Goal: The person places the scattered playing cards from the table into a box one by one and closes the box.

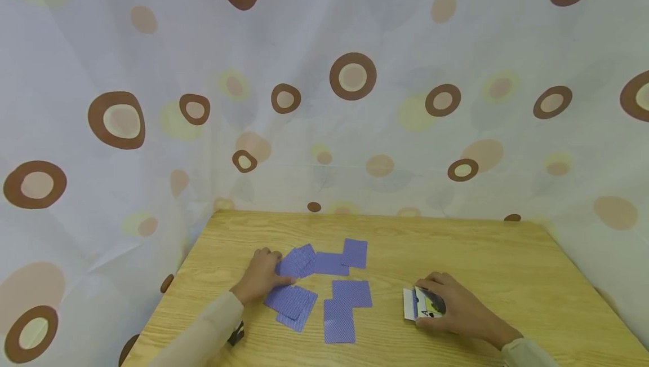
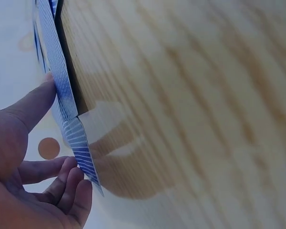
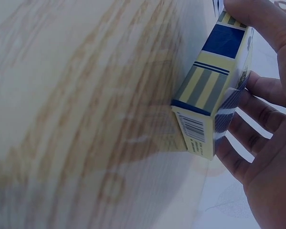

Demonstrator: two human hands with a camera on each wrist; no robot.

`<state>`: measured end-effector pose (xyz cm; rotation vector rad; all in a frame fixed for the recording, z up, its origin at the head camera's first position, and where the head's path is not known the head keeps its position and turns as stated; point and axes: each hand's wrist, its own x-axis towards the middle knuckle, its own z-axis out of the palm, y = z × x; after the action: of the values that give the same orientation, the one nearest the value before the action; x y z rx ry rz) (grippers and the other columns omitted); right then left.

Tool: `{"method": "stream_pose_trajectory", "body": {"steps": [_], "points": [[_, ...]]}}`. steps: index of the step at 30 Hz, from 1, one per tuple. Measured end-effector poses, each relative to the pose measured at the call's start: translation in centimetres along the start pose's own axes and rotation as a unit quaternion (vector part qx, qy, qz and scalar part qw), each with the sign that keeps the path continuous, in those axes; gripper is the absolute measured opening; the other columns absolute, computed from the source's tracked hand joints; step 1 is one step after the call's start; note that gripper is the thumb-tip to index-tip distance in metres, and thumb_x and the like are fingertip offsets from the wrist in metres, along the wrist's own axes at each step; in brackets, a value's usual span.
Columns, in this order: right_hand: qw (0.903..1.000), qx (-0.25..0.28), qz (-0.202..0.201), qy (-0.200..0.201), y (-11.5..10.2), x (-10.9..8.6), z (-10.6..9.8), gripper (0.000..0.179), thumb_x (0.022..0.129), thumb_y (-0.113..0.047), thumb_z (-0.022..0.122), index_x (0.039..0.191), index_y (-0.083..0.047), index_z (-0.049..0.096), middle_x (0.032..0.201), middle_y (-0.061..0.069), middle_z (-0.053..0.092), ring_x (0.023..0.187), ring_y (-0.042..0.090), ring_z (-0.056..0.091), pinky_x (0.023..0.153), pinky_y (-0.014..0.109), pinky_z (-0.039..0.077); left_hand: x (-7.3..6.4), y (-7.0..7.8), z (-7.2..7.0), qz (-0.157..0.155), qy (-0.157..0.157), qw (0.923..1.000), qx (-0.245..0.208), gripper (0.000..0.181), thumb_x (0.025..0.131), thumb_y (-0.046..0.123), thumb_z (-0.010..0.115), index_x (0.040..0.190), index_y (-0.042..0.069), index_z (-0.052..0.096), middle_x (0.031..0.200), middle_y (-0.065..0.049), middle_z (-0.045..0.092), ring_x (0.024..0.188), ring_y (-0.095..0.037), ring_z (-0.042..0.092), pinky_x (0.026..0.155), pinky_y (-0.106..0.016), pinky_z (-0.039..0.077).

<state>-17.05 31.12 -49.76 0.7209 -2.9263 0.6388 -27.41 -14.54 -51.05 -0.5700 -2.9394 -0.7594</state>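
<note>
My left hand (image 1: pixel 261 273) is at the left end of a spread of face-down playing cards with blue patterned backs. Its fingers are by the upper-left cards (image 1: pixel 302 261), and its thumb reaches toward the lower-left pair (image 1: pixel 289 302). In the left wrist view the thumb lies against one card (image 2: pixel 62 71) while loosely bent fingertips touch the edge of another card (image 2: pixel 81 145). At the right, my right hand (image 1: pixel 453 305) grips a card box (image 1: pixel 429 304) with its white flap open to the left. The right wrist view shows the box's striped side (image 3: pixel 205 81) and barcode end.
More face-down cards lie mid-table: an overlapping pair at the back (image 1: pixel 355 253) and another pair nearer the front (image 1: pixel 339 321). The wooden table (image 1: pixel 456 248) ends against a curtain (image 1: pixel 395 130) with a dotted pattern. A small black object (image 1: pixel 236 334) is beside the left sleeve.
</note>
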Motion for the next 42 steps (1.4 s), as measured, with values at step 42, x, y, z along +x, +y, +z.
{"method": "stream_pose_trajectory", "body": {"steps": [42], "points": [[0.9996, -0.007, -0.022, 0.018, -0.1, -0.1, 0.0, 0.077, 0.083, -0.067, 0.074, 0.133, -0.01, 0.066, 0.122, -0.003, 0.057, 0.108, 0.019, 0.057, 0.089, 0.05, 0.054, -0.1, 0.3, -1.7, 0.051, -0.077, 0.9955, 0.024, 0.07, 0.082, 0.027, 0.088, 0.133, -0.013, 0.061, 0.118, -0.018, 0.052, 0.107, -0.031, 0.043, 0.086, -0.043, 0.046]]}}
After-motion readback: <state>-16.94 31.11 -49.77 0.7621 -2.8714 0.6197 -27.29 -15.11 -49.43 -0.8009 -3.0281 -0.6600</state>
